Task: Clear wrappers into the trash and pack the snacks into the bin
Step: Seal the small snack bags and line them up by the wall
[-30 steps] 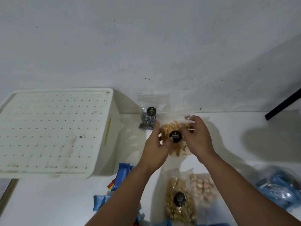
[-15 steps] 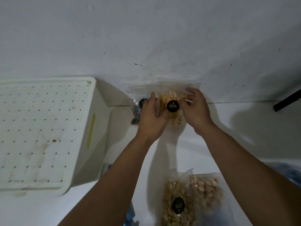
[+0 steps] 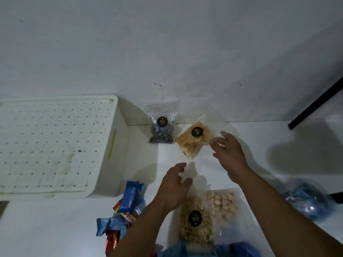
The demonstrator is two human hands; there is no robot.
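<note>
A clear bag of yellow chips (image 3: 193, 140) with a black round label lies tilted at the wall, beside an upright bag of dark striped sweets (image 3: 161, 129). My right hand (image 3: 229, 154) hovers just right of the chips bag, fingers spread, fingertips at its clear edge. My left hand (image 3: 174, 186) hangs open above the table, holding nothing. Below it lie a bag of peanuts (image 3: 194, 219) and a bag of pink-white snacks (image 3: 222, 203). Blue and red wrappers (image 3: 126, 210) are piled at the lower left. The white bin (image 3: 118, 164) stands at the left under a perforated lid.
A crumpled blue plastic bag (image 3: 308, 201) sits at the right. More blue plastic (image 3: 213, 250) shows at the bottom edge. A black bar (image 3: 315, 106) slants against the wall at the far right. The wall runs close behind the bags.
Both hands have let go of the chips bag, which now lies tilted by the wall. My left hand has drawn back toward me; the right stays beside the bag.
</note>
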